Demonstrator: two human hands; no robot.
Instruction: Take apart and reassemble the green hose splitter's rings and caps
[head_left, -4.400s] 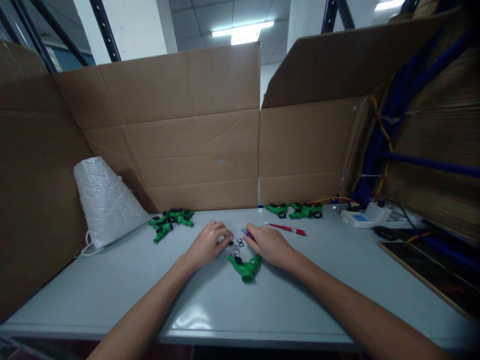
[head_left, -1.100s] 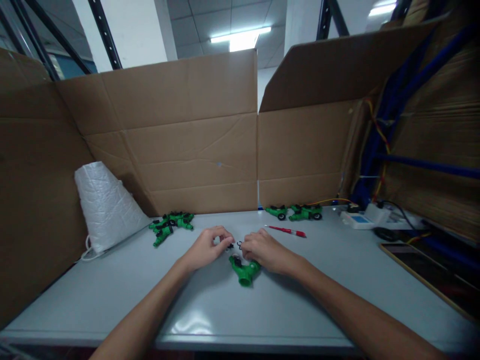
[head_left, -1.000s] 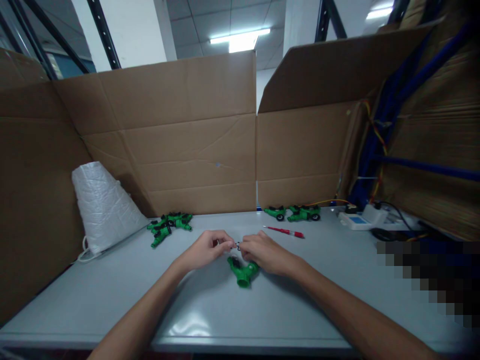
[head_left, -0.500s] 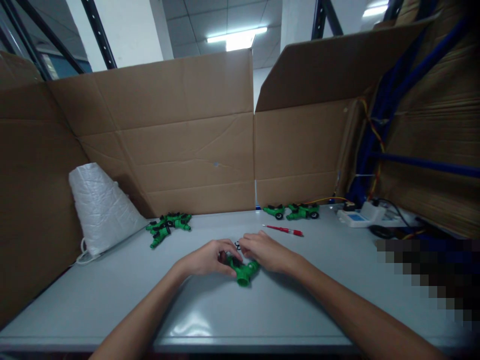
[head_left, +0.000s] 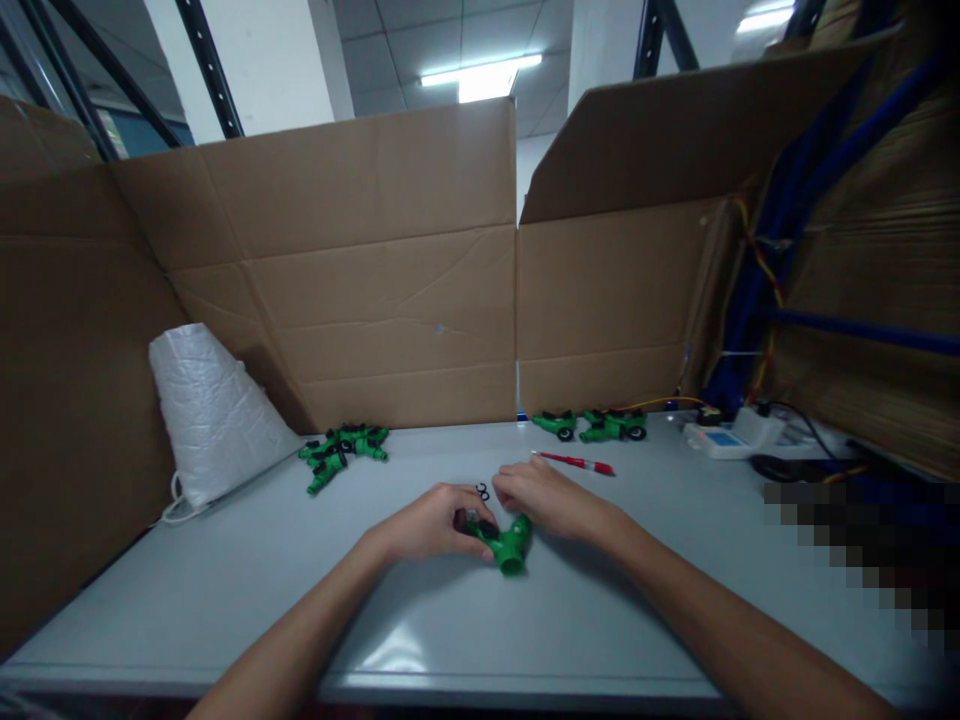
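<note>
A green toy part (head_left: 511, 548) with a round open end rests low over the white table, and my left hand (head_left: 439, 522) grips its dark-trimmed left side between thumb and fingers. My right hand (head_left: 546, 497) is just behind and right of the part, its fingers curled together; what they pinch, if anything, is hidden. Small black rings (head_left: 483, 492) show on the table between the fingertips of both hands.
Several green and black toy parts (head_left: 345, 447) lie at the back left, beside a white padded bag (head_left: 214, 420). Green toys with wheels (head_left: 613, 425) stand at the back right. Nearer lies a red screwdriver (head_left: 581, 464). A power strip (head_left: 720, 440) sits far right. Cardboard walls (head_left: 375, 300) enclose the table (head_left: 262, 600).
The whole view has shifted slightly, with things appearing further right. The green part has moved a little right relative to my right hand, still in my left hand.
</note>
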